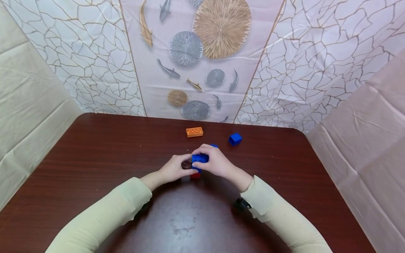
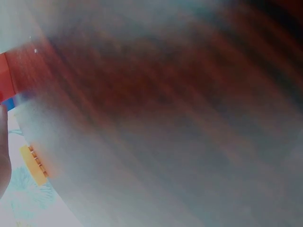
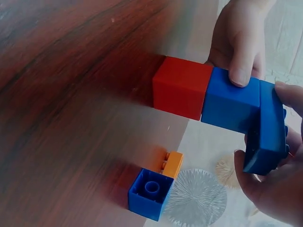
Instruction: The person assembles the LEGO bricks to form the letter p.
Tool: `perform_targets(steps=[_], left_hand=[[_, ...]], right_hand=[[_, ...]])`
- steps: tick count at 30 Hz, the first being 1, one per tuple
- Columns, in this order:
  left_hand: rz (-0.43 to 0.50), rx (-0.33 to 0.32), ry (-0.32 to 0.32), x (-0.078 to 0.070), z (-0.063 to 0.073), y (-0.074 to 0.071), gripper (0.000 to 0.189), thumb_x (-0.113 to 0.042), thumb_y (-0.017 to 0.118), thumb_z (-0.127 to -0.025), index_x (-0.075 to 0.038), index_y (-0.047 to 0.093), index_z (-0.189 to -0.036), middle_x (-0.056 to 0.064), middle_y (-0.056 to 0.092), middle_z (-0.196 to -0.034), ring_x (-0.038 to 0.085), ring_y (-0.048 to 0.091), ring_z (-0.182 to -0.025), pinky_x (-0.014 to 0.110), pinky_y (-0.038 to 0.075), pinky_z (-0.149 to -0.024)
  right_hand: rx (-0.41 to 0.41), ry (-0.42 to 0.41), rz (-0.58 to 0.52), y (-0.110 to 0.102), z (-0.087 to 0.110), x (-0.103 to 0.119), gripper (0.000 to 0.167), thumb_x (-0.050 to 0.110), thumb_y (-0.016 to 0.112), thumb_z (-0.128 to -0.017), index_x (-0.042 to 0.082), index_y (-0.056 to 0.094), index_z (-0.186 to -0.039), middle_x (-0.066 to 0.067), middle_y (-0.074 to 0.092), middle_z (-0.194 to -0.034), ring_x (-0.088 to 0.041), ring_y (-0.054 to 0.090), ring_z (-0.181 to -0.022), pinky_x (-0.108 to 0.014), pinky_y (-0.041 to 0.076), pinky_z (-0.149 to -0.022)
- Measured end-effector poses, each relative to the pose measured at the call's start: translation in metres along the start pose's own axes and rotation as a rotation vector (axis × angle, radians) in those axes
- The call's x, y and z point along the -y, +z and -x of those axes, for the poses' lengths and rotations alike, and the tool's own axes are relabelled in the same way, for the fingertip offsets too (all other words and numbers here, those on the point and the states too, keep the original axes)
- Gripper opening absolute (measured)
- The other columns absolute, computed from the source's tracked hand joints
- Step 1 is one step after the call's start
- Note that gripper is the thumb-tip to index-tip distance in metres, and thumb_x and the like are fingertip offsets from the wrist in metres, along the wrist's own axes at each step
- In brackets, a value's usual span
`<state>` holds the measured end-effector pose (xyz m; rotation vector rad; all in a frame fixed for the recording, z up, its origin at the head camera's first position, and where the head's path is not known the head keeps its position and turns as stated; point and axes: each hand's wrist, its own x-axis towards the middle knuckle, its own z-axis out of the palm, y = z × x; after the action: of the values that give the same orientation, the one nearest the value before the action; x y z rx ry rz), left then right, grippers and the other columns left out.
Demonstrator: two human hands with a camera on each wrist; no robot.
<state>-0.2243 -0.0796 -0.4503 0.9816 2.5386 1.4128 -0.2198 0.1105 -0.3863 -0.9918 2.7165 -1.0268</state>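
Observation:
A small tower of toy building bricks stands on the table between both hands. At its base is a red brick [image 3: 182, 87], with a square blue brick [image 3: 231, 98] on top of it. A longer blue brick [image 3: 273, 118] lies across the top and juts out past one side. My left hand [image 1: 174, 169] holds the square blue brick, its thumb flat against one face. My right hand [image 1: 216, 162] grips the long blue brick between thumb and fingers, hiding part of its studs in the head view. Only a sliver of the red brick [image 2: 5, 78] shows in the left wrist view.
Farther back on the dark wooden table [image 1: 95, 154] lies an orange brick [image 1: 194, 132], its hollow side showing. To its right is another blue brick [image 1: 235, 139], hollow side visible in the right wrist view. A patterned cloth [image 1: 186, 73] hangs behind the table's far edge.

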Motion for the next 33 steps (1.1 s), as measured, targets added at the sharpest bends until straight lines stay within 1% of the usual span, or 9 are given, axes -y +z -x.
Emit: perform_targets(steps=[5, 8, 11, 17, 19, 24, 26, 30, 33], left_hand=[[-0.005, 0.009, -0.002, -0.001, 0.001, 0.0, 0.029, -0.024, 0.07, -0.084, -0.012, 0.061, -0.109, 0.005, 0.068, -0.106, 0.015, 0.066, -0.097, 0.023, 0.054, -0.081], [0.002, 0.022, -0.016, -0.001, 0.0, 0.001, 0.028, -0.026, 0.069, -0.085, -0.011, 0.061, -0.108, 0.006, 0.068, -0.105, 0.016, 0.066, -0.096, 0.025, 0.055, -0.081], [-0.001, 0.031, -0.051, -0.001, -0.002, 0.002, 0.026, -0.027, 0.069, -0.085, -0.011, 0.06, -0.104, 0.007, 0.068, -0.102, 0.016, 0.066, -0.093, 0.026, 0.055, -0.08], [-0.009, 0.034, -0.095, -0.001, -0.001, 0.001, 0.026, -0.029, 0.069, -0.085, -0.012, 0.06, -0.102, 0.006, 0.069, -0.101, 0.014, 0.066, -0.091, 0.027, 0.056, -0.079], [-0.007, 0.031, -0.095, -0.001, -0.001, 0.001, 0.027, -0.029, 0.069, -0.085, -0.012, 0.06, -0.104, 0.006, 0.068, -0.101, 0.015, 0.066, -0.091, 0.027, 0.056, -0.079], [-0.01, 0.026, -0.097, -0.001, 0.0, 0.0, 0.031, -0.03, 0.068, -0.085, -0.01, 0.059, -0.107, 0.008, 0.068, -0.103, 0.016, 0.066, -0.092, 0.028, 0.056, -0.08], [-0.014, 0.031, -0.109, -0.002, 0.0, 0.0, 0.032, -0.031, 0.068, -0.085, -0.011, 0.059, -0.109, 0.007, 0.068, -0.104, 0.016, 0.065, -0.093, 0.029, 0.055, -0.081], [-0.032, 0.042, -0.113, -0.003, 0.001, -0.001, 0.037, -0.034, 0.069, -0.084, -0.012, 0.059, -0.112, 0.004, 0.067, -0.106, 0.015, 0.063, -0.098, 0.032, 0.053, -0.088], [-0.022, 0.012, -0.103, -0.006, 0.002, -0.003, 0.041, -0.034, 0.07, -0.083, -0.012, 0.059, -0.116, 0.004, 0.068, -0.107, 0.016, 0.062, -0.101, 0.036, 0.051, -0.091]], right_hand=[[0.031, -0.009, 0.024, -0.003, 0.001, -0.002, 0.035, 0.023, 0.07, -0.084, 0.007, 0.064, -0.115, -0.006, 0.062, -0.107, -0.018, 0.058, -0.096, -0.033, 0.053, -0.085], [0.044, 0.002, -0.006, -0.007, 0.005, -0.006, 0.039, 0.023, 0.07, -0.084, 0.008, 0.062, -0.119, -0.007, 0.062, -0.112, -0.02, 0.058, -0.1, -0.035, 0.053, -0.087], [0.039, 0.019, -0.046, -0.012, 0.011, -0.012, 0.042, 0.021, 0.071, -0.083, 0.007, 0.06, -0.121, -0.008, 0.062, -0.116, -0.022, 0.057, -0.104, -0.038, 0.051, -0.09], [0.007, 0.04, -0.082, -0.017, 0.021, -0.023, 0.04, 0.019, 0.074, -0.08, 0.007, 0.062, -0.117, -0.011, 0.063, -0.111, -0.021, 0.056, -0.093, -0.043, 0.053, -0.081], [0.003, 0.043, -0.084, -0.016, 0.022, -0.025, 0.038, 0.018, 0.074, -0.08, 0.007, 0.063, -0.115, -0.011, 0.063, -0.108, -0.02, 0.056, -0.089, -0.042, 0.054, -0.078], [-0.012, 0.035, -0.054, -0.015, 0.02, -0.027, 0.034, 0.017, 0.074, -0.08, 0.007, 0.064, -0.111, -0.008, 0.062, -0.1, -0.017, 0.054, -0.08, -0.027, 0.053, -0.071], [-0.012, 0.037, -0.046, -0.015, 0.02, -0.027, 0.034, 0.016, 0.075, -0.079, 0.008, 0.065, -0.111, -0.008, 0.062, -0.099, -0.016, 0.054, -0.08, -0.023, 0.052, -0.07], [-0.001, 0.051, -0.042, -0.016, 0.02, -0.024, 0.034, 0.017, 0.075, -0.08, 0.008, 0.065, -0.111, -0.008, 0.062, -0.101, -0.017, 0.054, -0.082, -0.026, 0.053, -0.072], [0.004, 0.055, -0.038, -0.016, 0.021, -0.023, 0.034, 0.017, 0.075, -0.08, 0.008, 0.065, -0.111, -0.008, 0.062, -0.101, -0.017, 0.054, -0.083, -0.027, 0.053, -0.072]])
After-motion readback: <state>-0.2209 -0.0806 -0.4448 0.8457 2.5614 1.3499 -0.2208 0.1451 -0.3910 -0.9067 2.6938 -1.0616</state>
